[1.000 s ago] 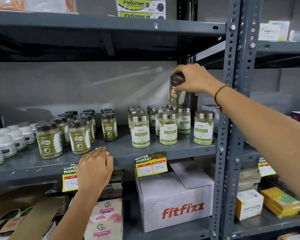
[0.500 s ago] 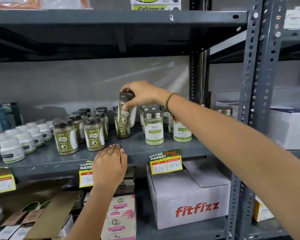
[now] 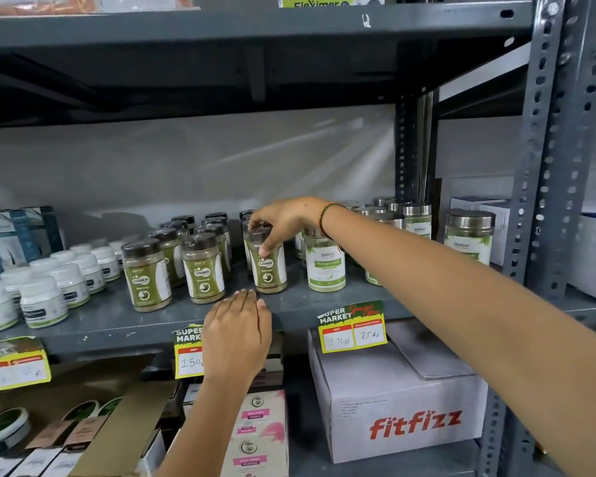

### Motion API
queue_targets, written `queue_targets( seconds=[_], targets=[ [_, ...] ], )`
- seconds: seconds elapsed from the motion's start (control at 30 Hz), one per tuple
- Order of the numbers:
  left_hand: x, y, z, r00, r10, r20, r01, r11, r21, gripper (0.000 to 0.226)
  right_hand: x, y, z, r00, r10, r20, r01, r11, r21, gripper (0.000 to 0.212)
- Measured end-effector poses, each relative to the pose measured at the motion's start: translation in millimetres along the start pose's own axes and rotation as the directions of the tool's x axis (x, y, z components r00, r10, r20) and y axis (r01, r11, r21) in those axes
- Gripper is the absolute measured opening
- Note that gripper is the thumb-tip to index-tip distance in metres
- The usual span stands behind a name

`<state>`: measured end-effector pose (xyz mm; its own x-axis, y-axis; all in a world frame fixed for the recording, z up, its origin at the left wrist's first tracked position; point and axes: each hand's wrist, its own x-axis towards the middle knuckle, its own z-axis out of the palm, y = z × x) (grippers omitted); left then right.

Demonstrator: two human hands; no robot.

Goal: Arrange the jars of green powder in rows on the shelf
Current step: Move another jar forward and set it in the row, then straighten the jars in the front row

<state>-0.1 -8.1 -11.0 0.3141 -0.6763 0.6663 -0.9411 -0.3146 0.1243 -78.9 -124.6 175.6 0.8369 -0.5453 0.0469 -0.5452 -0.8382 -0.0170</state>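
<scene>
My right hand [image 3: 283, 220] grips the dark lid of a green-powder jar [image 3: 268, 270], which stands upright on the grey shelf [image 3: 124, 321], at the front of the right-hand row. Two more brown-lidded jars [image 3: 146, 275] [image 3: 202, 268] stand at the front to its left, with several others lined up behind them. My left hand [image 3: 238, 330] rests flat on the shelf's front edge, fingers together, holding nothing. Steel-lidded jars with white and green labels [image 3: 325, 261] stand just right of the held jar, partly hidden by my right arm.
White tubs [image 3: 42, 301] fill the shelf's left end. A grey upright post [image 3: 544, 160] bounds the shelf on the right. Price tags [image 3: 353, 327] hang from the front edge. Below stand a white fitfizz box [image 3: 403, 401] and pink cartons [image 3: 258, 428].
My right hand carried the jar from high at the right down and left and set it on the shelf, third in the front line. My left hand stayed on the edge.
</scene>
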Motion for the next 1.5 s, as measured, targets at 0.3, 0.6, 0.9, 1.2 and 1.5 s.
queue_targets(
  seconds=[0.3, 0.6, 0.9, 1.2, 1.5],
  targets=[
    [1.3, -1.7, 0.3, 1.000, 0.016, 0.012, -0.016, 1.000, 0.003, 0.053, -6.9, -6.9, -2.5, 0.999, 0.036, 0.027, -0.036, 0.999, 0.011, 0.075],
    [-2.2, 1.7, -8.0, 0.999, 0.005, 0.033, -0.005, 1.000, 0.000, 0.052, -66.8, 5.9, -25.7, 0.948, 0.010, -0.318, -0.002, 1.000, 0.026, 0.064],
    [-2.7, 1.4, -9.8, 0.999, 0.000, 0.042, 0.000, 1.000, -0.009, 0.050, -148.5, 94.2, -27.6, 0.841, 0.287, -0.460, -0.331, 0.943, -0.018, 0.044],
    [-2.1, -2.0, -4.5, 1.000, 0.015, 0.021, -0.015, 0.999, -0.031, 0.052, -185.8, 144.4, -5.4, 0.736, 0.619, -0.273, -0.676, 0.660, -0.326, 0.052],
    [-1.0, -2.7, 1.1, 1.000, 0.007, -0.013, -0.007, 1.000, -0.023, 0.053, -179.5, 159.2, -10.5, 0.732, 0.652, -0.200, -0.676, 0.656, -0.335, 0.057]
  ],
)
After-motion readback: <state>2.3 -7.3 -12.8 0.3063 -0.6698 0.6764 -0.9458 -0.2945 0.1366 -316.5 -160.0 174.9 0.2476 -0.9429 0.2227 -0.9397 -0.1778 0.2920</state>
